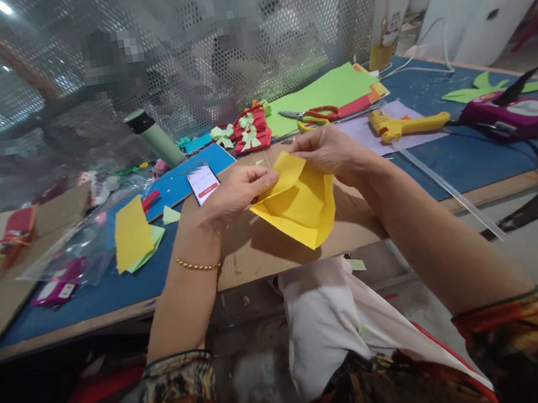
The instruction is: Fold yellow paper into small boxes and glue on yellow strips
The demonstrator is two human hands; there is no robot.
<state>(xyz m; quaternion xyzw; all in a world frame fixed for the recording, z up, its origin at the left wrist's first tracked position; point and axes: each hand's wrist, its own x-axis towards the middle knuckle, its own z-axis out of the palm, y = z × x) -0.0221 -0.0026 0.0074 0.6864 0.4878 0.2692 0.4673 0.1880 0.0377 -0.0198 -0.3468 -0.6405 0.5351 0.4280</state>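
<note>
A folded piece of yellow paper [300, 207] hangs between my two hands above a brown cardboard sheet [251, 254]. My left hand [242, 192] pinches its upper left part between thumb and fingers. At the upper right edge, my right hand [326, 149] is closed on the same paper, its fingertips partly hidden behind it. The paper bulges open below in a pouch-like shape, with its lower corner pointing toward me. Just left of my left hand lies a phone [204, 183] with a lit screen.
Scissors [311, 116], green sheets [323, 92] and red pieces with pale bows [251, 130] lie at the back. A yellow glue gun [406, 124] with a long clear glue stick [449, 188] rests right, beside a purple device [513, 114]. A green bottle [156, 137] and yellow paper strips [131, 235] are left.
</note>
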